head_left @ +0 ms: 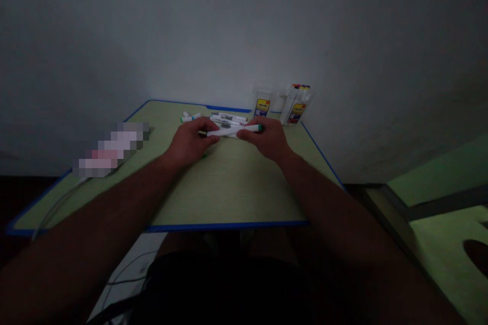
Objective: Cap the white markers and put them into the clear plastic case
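Above the table, both hands hold a white marker with a green end pointing right. My left hand pinches its left part between thumb and fingers. Around the right part, close to the green end, my right hand is closed. Just behind the hands lie several white markers with dark print. To their left are loose white marker caps or short pieces, one with a green end. A small green piece shows below my left hand, partly hidden by it.
A clear plastic case with a yellow label stands by the wall. Right of it, another clear case contains colour-ended markers. A blurred-out object with a cable lies at left. The table has blue edging.
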Available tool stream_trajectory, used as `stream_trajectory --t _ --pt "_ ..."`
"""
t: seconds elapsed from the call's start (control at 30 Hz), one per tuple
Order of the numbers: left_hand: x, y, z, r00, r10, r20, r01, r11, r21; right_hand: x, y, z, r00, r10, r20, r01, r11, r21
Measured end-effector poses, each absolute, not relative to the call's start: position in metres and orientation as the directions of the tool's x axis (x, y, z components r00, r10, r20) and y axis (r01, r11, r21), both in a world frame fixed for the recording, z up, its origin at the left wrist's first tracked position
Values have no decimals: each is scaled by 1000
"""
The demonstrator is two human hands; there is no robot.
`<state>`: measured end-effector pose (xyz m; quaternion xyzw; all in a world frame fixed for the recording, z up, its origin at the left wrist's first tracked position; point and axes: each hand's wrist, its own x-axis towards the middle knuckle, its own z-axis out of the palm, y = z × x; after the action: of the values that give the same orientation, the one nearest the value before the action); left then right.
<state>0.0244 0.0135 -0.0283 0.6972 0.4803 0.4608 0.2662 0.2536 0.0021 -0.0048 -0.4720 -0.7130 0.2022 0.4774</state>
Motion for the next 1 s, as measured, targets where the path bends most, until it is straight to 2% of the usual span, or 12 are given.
stream_trajectory --t 0.3,0.5,0.67,1.0 --pt "25 13 -25 91 918 387 425 -387 818 256 2 -3 -127 872 473 483 471 -738" --pt "29 6 -16 57 921 386 365 -380 850 270 13 -7 -211 901 380 427 434 -793" --pt "30 4 -15 76 920 385 292 -390 873 274 18 -13 -292 926 240 508 362 -781" --pt "32 5 -18 170 863 475 228 -504 833 275 19 -18 -343 922 178 579 357 -733"
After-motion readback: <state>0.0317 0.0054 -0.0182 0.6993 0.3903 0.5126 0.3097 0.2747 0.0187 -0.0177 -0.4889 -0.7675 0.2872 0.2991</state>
